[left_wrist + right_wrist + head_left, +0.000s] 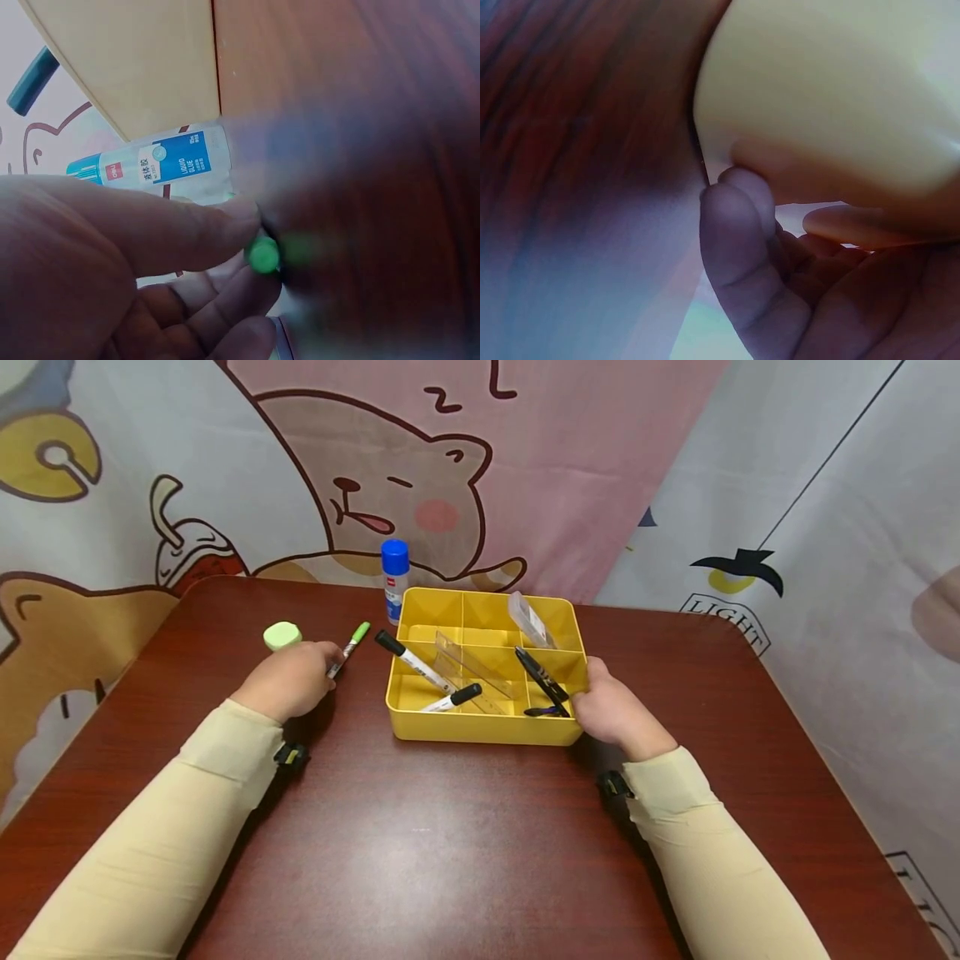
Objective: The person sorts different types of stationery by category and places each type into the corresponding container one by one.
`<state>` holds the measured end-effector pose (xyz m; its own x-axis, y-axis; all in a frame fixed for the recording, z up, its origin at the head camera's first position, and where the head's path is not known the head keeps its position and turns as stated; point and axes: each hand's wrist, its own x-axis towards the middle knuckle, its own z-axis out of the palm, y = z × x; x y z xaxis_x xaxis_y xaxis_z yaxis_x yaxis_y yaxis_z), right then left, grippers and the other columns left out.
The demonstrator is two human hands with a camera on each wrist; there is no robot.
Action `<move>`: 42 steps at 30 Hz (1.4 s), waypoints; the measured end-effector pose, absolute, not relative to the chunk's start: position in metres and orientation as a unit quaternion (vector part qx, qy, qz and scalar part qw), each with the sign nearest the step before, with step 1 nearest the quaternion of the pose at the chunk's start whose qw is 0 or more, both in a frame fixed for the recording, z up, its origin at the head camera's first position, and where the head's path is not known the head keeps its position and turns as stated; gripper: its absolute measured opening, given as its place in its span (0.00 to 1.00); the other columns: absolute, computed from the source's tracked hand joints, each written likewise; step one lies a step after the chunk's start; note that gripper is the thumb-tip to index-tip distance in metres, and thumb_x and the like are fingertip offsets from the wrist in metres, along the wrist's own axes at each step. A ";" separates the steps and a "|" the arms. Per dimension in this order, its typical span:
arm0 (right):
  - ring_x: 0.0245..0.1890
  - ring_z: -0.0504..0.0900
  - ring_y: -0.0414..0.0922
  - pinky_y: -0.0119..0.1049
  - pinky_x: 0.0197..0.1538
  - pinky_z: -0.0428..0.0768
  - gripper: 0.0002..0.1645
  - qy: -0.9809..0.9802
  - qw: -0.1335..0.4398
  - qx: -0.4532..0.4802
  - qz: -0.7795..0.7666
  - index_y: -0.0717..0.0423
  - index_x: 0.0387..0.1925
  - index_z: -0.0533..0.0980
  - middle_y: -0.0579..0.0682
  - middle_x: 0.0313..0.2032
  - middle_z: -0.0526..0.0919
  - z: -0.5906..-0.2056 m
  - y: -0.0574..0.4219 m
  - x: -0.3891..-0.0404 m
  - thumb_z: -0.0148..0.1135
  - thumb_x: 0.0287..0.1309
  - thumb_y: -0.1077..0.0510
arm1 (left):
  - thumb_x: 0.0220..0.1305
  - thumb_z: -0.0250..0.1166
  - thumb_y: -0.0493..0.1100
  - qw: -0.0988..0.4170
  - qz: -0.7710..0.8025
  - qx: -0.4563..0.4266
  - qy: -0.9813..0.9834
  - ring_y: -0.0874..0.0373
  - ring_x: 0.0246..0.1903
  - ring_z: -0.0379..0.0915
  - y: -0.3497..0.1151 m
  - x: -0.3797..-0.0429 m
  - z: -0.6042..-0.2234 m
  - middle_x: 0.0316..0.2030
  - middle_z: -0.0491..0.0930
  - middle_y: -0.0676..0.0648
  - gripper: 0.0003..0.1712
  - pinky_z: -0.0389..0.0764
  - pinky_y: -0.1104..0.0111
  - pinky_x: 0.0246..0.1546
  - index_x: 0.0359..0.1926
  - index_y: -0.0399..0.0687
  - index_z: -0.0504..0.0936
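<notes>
My left hand [291,681] pinches a green-capped marker [360,633] between thumb and fingers, low over the table. In the left wrist view the marker's green end [264,256] pokes out between the fingertips. At the right side of a yellow divided box [480,727], my right hand [617,710] grips its wall near the front corner. The right wrist view shows curled fingers [739,240] against the box's outer side. Inside the box lie a black-capped marker [420,667], a second one [452,698], a clear ruler [480,672], black pens [542,677] and a small clear case [530,621].
Behind the box's left corner stands a blue-capped liquid glue bottle [394,581]. A pale green round object [282,635] sits just beyond my left hand. The brown table [420,843] ends at a cartoon-printed curtain [555,468].
</notes>
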<state>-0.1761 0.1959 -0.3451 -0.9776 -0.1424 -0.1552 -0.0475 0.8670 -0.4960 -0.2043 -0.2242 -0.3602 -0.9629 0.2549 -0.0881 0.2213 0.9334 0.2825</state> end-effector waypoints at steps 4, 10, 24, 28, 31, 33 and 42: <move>0.42 0.72 0.55 0.54 0.52 0.70 0.33 0.960 0.093 -0.049 -0.259 0.65 0.63 0.51 0.65 0.49 0.73 -0.344 0.196 -0.175 0.44 0.55 0.61 | 0.56 0.60 0.34 0.080 0.144 0.102 0.981 0.50 0.28 0.72 -0.224 -0.203 -0.358 0.36 0.79 0.41 0.18 0.76 0.54 0.32 0.50 0.40 0.71; 0.42 0.71 0.55 0.55 0.52 0.69 0.34 0.960 0.098 -0.049 -0.259 0.66 0.63 0.51 0.66 0.50 0.73 -0.343 0.196 -0.175 0.44 0.55 0.62 | 0.51 0.54 0.30 0.090 0.128 0.114 0.981 0.50 0.27 0.70 -0.224 -0.202 -0.356 0.33 0.78 0.40 0.18 0.74 0.56 0.30 0.46 0.37 0.75; 0.42 0.72 0.55 0.55 0.52 0.70 0.34 0.958 0.097 -0.051 -0.263 0.66 0.63 0.51 0.66 0.49 0.73 -0.343 0.195 -0.174 0.44 0.55 0.62 | 0.56 0.57 0.37 0.023 0.175 0.083 0.981 0.48 0.28 0.69 -0.221 -0.193 -0.335 0.33 0.76 0.40 0.15 0.73 0.55 0.28 0.45 0.38 0.75; 0.42 0.72 0.55 0.55 0.51 0.70 0.33 0.959 0.096 -0.053 -0.261 0.67 0.63 0.51 0.67 0.49 0.73 -0.342 0.195 -0.174 0.44 0.55 0.62 | 0.57 0.58 0.40 0.003 0.193 0.070 0.979 0.50 0.24 0.68 -0.217 -0.190 -0.331 0.29 0.75 0.43 0.12 0.71 0.58 0.23 0.42 0.42 0.73; 0.41 0.72 0.55 0.54 0.51 0.70 0.33 0.960 0.097 -0.054 -0.258 0.67 0.63 0.51 0.67 0.49 0.73 -0.342 0.195 -0.174 0.44 0.55 0.62 | 0.57 0.58 0.42 -0.008 0.210 0.070 0.975 0.51 0.22 0.68 -0.212 -0.186 -0.327 0.28 0.75 0.44 0.11 0.71 0.59 0.21 0.40 0.45 0.72; 0.42 0.72 0.55 0.54 0.51 0.70 0.33 0.960 0.097 -0.053 -0.258 0.67 0.63 0.51 0.67 0.49 0.73 -0.342 0.195 -0.175 0.44 0.55 0.62 | 0.57 0.59 0.43 -0.016 0.226 0.073 0.971 0.52 0.22 0.68 -0.208 -0.182 -0.323 0.29 0.75 0.44 0.10 0.72 0.60 0.21 0.39 0.46 0.71; 0.42 0.71 0.55 0.55 0.52 0.69 0.33 0.960 0.099 -0.048 -0.256 0.66 0.63 0.51 0.66 0.49 0.73 -0.343 0.195 -0.175 0.44 0.55 0.61 | 0.58 0.61 0.44 -0.055 0.290 0.113 0.949 0.53 0.21 0.68 -0.187 -0.165 -0.308 0.25 0.74 0.47 0.07 0.72 0.61 0.20 0.34 0.50 0.71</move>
